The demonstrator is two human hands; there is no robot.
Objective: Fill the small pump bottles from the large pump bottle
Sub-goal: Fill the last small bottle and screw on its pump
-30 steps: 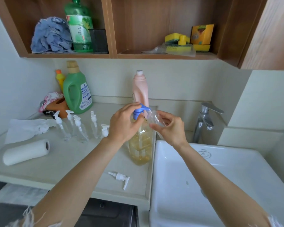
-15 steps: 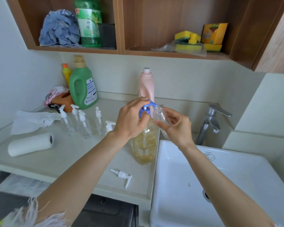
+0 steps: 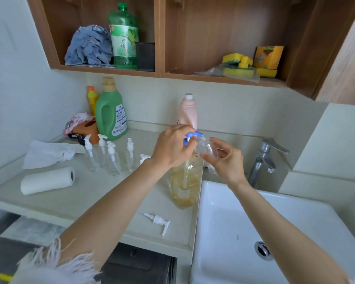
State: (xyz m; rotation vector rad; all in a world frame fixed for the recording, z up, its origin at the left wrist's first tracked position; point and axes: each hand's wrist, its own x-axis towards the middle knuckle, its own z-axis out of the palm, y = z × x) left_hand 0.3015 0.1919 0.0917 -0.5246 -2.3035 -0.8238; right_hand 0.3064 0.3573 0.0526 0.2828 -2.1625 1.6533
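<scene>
At nine o'clock on the pale counter (image 3: 74, 201) we see a crumpled white bag (image 3: 47, 153) and, just below it, a paper towel roll (image 3: 46, 180) on its side. At ten o'clock a green jug (image 3: 110, 111) stands by the wall, an orange-capped yellow bottle (image 3: 92, 98) behind it. In front of the jug four small pump bottles (image 3: 112, 158), clear and capped, stand upright in a cluster. A loose white pump top (image 3: 159, 221) lies flat at six o'clock near the counter's front edge. At centre, our left hand (image 3: 172, 148) curls over the blue pump head (image 3: 191, 136) of the large bottle (image 3: 184, 181), which holds amber liquid and stands at the counter's right edge; the hand hides most of the pump. A pink bottle (image 3: 188, 111) rises behind it at twelve o'clock. Our right hand (image 3: 226, 160) pinches an uncapped small clear bottle (image 3: 206, 146), tilted with its mouth at the blue spout. At three o'clock a chrome tap (image 3: 264, 158) stands over the white sink (image 3: 295, 232).
</scene>
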